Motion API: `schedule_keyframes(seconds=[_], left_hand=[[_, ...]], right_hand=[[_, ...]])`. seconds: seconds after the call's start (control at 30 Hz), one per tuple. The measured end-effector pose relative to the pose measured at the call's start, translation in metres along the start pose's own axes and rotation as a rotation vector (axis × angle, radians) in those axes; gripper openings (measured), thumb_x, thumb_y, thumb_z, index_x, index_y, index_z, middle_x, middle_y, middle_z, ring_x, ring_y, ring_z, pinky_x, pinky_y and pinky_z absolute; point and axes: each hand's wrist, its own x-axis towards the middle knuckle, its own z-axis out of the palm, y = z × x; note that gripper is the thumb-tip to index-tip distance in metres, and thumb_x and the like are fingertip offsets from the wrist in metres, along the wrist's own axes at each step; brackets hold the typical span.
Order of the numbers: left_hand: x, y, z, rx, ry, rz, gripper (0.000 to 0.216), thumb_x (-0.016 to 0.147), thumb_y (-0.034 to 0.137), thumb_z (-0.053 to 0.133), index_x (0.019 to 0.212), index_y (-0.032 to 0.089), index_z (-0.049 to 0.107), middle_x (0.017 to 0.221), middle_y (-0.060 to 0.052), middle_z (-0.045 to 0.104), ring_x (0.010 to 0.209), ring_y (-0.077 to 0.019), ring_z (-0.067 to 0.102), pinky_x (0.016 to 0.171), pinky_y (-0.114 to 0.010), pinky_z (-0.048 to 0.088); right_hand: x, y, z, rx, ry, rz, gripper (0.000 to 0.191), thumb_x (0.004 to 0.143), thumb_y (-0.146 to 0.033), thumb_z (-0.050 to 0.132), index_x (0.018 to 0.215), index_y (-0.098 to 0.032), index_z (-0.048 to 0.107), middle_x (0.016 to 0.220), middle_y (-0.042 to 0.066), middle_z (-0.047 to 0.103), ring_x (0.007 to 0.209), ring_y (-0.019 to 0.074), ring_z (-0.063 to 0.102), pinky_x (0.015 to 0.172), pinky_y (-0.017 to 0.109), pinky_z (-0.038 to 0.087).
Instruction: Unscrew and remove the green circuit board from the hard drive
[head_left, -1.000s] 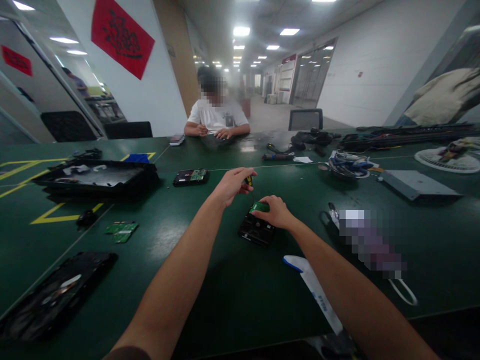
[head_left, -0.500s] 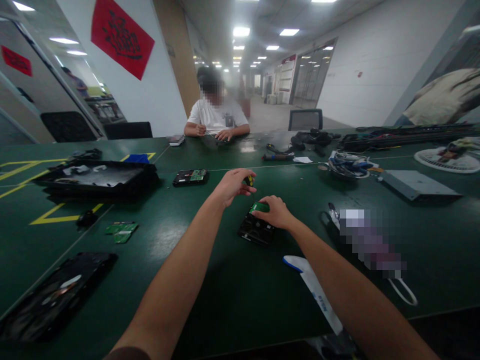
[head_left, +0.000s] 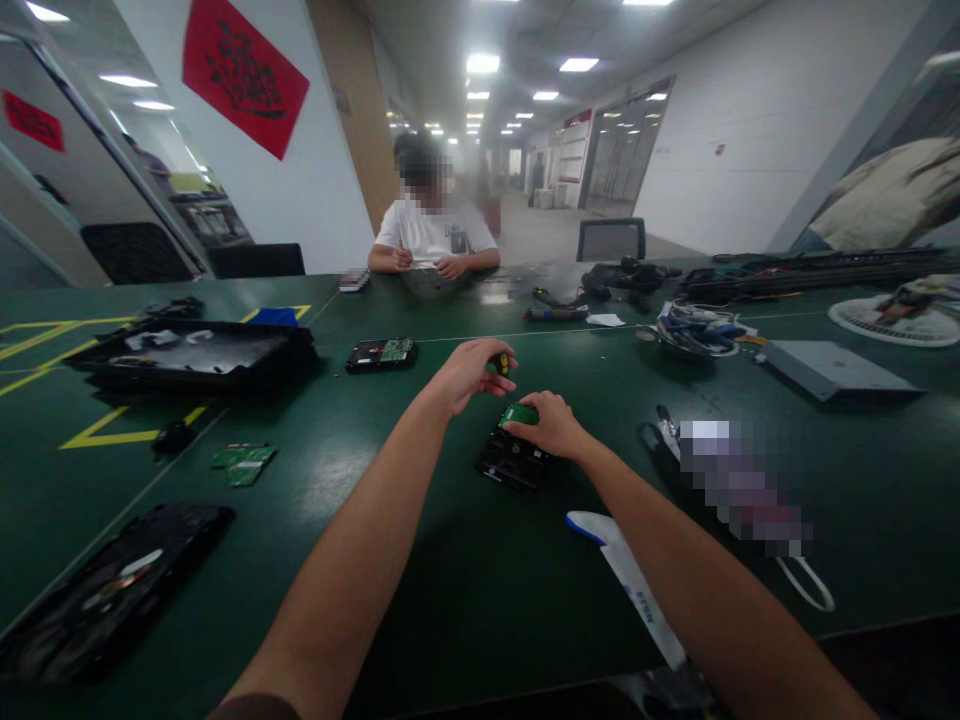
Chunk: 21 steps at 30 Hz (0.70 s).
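Note:
My left hand [head_left: 474, 374] is closed round the yellow-and-black handle of a screwdriver [head_left: 503, 366], above the far end of a black hard drive [head_left: 514, 455]. Its shaft is hard to make out, so I cannot tell whether the tip touches. Lying flat on the green table, the hard drive shows a green circuit board [head_left: 517, 414] at its far end. My right hand [head_left: 551, 424] grips the drive there, thumb over the board and fingers along the right side, partly hiding both.
Left are a second hard drive [head_left: 381, 354], loose circuit boards [head_left: 246, 462], a black tray [head_left: 199, 350] and a black casing [head_left: 112, 590]. Right are a grey metal box [head_left: 836, 370] and bundled cables [head_left: 697, 328]. A white-and-blue object [head_left: 637, 580] lies under my right forearm. A person [head_left: 433, 235] sits opposite.
My left hand and the screwdriver handle have shifted very slightly right. My right hand and the hard drive stay put. The person opposite has moved a hand a little.

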Motion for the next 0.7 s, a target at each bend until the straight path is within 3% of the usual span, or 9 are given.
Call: schedule_keyframes(seconds=[0.13,0.33,0.57,0.7], left_hand=[[0.0018,-0.0012,0.0000,-0.037,0.016,-0.006,0.019,0.087,0.031,0.058,0.100,0.017,0.061,0.092,-0.009,0.074,0.059,-0.0167,0.070,0.054,-0.027,0.053],[0.0016,-0.0010,-0.0034,0.017,0.047,0.032,0.022,0.086,0.032,0.059,0.094,0.014,0.069,0.089,-0.009,0.071,0.056,-0.0114,0.065,0.049,-0.021,0.046],[0.0033,-0.0029,-0.0018,-0.062,0.012,-0.008,0.023,0.087,0.033,0.058,0.102,0.016,0.061,0.092,-0.010,0.074,0.056,-0.0156,0.067,0.052,-0.027,0.052],[0.0043,-0.0037,-0.0036,-0.013,0.053,0.022,0.022,0.085,0.033,0.058,0.096,0.015,0.065,0.089,-0.007,0.071,0.053,-0.0125,0.065,0.047,-0.023,0.046]], right_hand=[[0.0001,-0.0003,-0.0011,0.001,-0.006,-0.003,0.063,0.078,-0.070,0.067,0.122,-0.025,0.067,0.121,0.010,0.065,0.113,0.0298,0.057,0.093,0.040,0.045],[0.0002,0.0008,-0.0009,0.009,-0.007,-0.002,0.062,0.078,-0.071,0.067,0.121,-0.026,0.067,0.121,0.010,0.065,0.113,0.0304,0.057,0.092,0.041,0.045],[0.0012,0.0031,0.0017,0.003,0.002,-0.001,0.063,0.078,-0.072,0.066,0.121,-0.027,0.067,0.121,0.010,0.064,0.113,0.0303,0.057,0.092,0.040,0.045],[0.0014,0.0025,0.0007,0.004,-0.004,-0.008,0.063,0.078,-0.073,0.065,0.121,-0.026,0.068,0.121,0.011,0.064,0.113,0.0305,0.057,0.092,0.041,0.045]])
